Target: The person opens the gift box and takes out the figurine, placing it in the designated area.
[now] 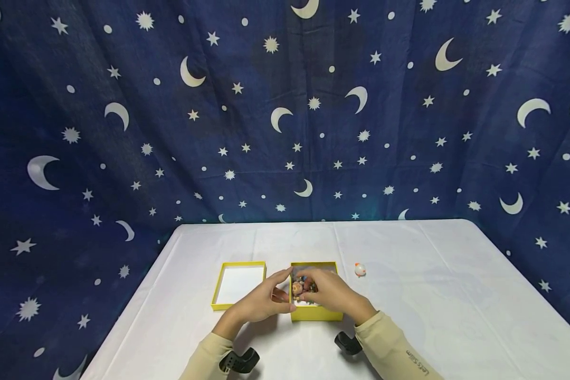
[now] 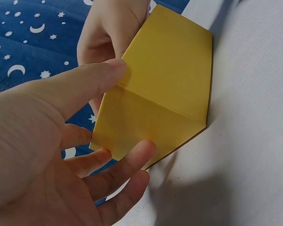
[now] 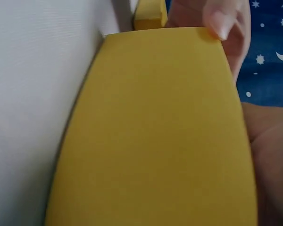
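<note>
A yellow box (image 1: 316, 314) stands on the table with several small colourful figurines (image 1: 297, 287) inside. My left hand (image 1: 265, 301) holds the box at its left side. The thumb is at the near corner and a finger reaches the far corner, while the other fingers lie by the left wall in the left wrist view. My right hand (image 1: 330, 290) is over the box, thumb and forefinger apart around the figurines; its other fingers are hidden. In the right wrist view the box wall (image 3: 155, 127) blocks what the fingers touch.
A yellow-rimmed lid (image 1: 239, 285), white inside, lies left of the box. A small white and orange figurine (image 1: 359, 269) sits on the white tablecloth (image 1: 408, 295) to the right. Behind the table hangs a dark blue curtain (image 1: 247, 132) with moons and stars.
</note>
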Motion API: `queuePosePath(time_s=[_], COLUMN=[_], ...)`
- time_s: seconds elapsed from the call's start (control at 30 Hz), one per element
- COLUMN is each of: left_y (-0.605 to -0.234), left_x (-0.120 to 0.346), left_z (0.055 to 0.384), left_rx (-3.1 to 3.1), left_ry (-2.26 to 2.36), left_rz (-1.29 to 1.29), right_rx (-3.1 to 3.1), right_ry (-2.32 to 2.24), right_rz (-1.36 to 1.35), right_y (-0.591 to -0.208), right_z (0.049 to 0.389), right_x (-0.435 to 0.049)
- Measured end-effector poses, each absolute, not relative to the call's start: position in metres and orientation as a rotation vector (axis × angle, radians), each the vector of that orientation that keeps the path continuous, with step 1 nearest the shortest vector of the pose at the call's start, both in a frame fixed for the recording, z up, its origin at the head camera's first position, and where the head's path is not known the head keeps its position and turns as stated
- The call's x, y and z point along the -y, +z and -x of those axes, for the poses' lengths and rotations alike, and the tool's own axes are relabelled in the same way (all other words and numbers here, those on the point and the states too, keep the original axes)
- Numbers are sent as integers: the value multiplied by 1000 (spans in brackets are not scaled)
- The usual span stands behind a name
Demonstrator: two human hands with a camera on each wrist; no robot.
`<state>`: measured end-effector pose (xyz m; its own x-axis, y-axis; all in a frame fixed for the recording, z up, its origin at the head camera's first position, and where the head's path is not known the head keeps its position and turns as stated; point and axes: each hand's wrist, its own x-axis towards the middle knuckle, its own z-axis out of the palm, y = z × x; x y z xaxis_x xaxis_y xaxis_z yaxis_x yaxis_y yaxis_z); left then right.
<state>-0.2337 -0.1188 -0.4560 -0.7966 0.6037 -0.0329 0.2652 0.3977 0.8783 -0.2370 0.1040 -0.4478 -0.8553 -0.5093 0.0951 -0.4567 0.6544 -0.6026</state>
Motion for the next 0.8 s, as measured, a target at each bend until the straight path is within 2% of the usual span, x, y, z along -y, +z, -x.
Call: queuePosePath(time_s=[0.37,0.8], left_y=[-455,-457], left_x=[120,119], left_z=[233,234], left_rx=[-2309,-2323], left_ry=[1371,1373], left_rz=[-755,-761], right_rx=[-2858,-2868], right_ry=[-883,-921], right_rz=[713,750], right_y=[-452,-451], right_z=[237,233], right_x=[-96,-94])
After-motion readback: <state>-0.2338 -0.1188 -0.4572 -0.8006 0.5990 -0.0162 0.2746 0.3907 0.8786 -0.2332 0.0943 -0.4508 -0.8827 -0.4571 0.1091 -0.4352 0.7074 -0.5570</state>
